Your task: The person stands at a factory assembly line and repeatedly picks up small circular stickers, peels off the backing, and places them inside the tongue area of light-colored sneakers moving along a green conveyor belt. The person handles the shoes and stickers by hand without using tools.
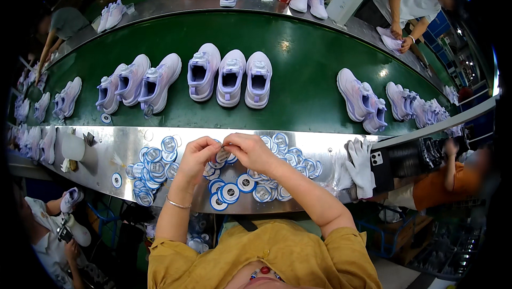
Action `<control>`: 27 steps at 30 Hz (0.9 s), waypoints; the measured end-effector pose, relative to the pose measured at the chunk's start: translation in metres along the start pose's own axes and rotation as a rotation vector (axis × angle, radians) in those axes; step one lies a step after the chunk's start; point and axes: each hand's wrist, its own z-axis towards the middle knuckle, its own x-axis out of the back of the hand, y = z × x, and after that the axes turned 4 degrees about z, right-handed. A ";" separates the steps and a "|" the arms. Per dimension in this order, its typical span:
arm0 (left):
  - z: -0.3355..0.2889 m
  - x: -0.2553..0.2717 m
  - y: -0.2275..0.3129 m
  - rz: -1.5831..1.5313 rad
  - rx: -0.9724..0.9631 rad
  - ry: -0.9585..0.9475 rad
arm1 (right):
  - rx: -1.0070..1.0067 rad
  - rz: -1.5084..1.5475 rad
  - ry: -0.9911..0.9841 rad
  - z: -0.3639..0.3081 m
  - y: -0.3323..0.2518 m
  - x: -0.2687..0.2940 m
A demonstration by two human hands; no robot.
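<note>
My left hand point(196, 156) and my right hand point(249, 152) meet above the metal ledge, fingers pinched together. Between them is a round paper tag point(222, 155), partly hidden by the fingers. Both hands appear to grip it at its upper edge. Loose round tags with blue rims lie about the hands. One heap point(153, 167) is beside my left wrist, and another point(264, 192) spreads beneath my right forearm. Just beyond my hands, three pale lilac sneakers point(231, 78) stand on the green belt.
More sneakers point(140, 81) stand left on the belt point(298, 107), others point(360, 97) right. A white glove point(361, 166) and black phone point(381, 170) lie right on the metal ledge point(330, 142); a white cup point(73, 147) stands left. Several people work around the line.
</note>
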 end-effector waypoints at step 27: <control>0.125 0.021 0.006 0.257 -0.225 0.327 | -0.170 -0.825 0.139 0.072 0.037 -0.001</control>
